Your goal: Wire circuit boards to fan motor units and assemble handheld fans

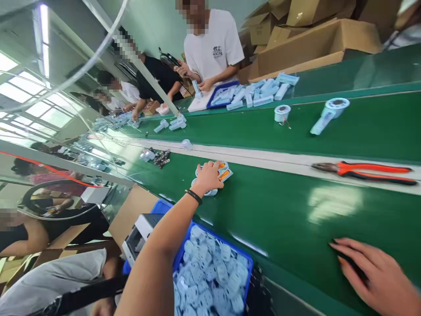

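Well apart, left hand [208,179] closed over orange-marked white parts [224,172], right hand [375,276] lying open on green conveyor belt [283,206]

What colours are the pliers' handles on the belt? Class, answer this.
Orange and black handles, shown best in the head view.

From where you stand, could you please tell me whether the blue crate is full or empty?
Full: the blue crate is packed with pale blue plastic parts up to its rim, hiding its floor.
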A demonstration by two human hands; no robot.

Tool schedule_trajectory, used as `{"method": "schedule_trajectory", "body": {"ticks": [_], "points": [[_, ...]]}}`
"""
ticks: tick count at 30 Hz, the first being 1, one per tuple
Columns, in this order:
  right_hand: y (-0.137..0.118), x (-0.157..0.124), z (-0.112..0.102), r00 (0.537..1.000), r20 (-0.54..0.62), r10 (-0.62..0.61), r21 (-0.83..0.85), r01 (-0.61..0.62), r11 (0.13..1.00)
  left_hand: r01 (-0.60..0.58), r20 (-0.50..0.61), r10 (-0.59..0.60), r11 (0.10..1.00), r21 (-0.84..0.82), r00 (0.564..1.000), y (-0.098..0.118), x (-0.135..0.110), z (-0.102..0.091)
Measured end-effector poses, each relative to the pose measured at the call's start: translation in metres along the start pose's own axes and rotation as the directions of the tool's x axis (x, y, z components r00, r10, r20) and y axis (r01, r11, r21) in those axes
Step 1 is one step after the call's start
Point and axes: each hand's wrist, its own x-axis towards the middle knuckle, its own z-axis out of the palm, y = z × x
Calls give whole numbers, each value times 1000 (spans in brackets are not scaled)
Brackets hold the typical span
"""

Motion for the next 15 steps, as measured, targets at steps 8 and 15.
{"method": "schedule_trajectory", "body": {"ticks": [8, 15], "points": [[-23, -3, -64, 974, 46, 224, 452, -220, 864, -423, -88, 420, 906, -23, 903, 146, -63, -4], [-22, -100, -124, 992, -44, 116, 466, -82, 881, -664, -188, 672, 739, 114, 716, 232, -99, 4]]}}
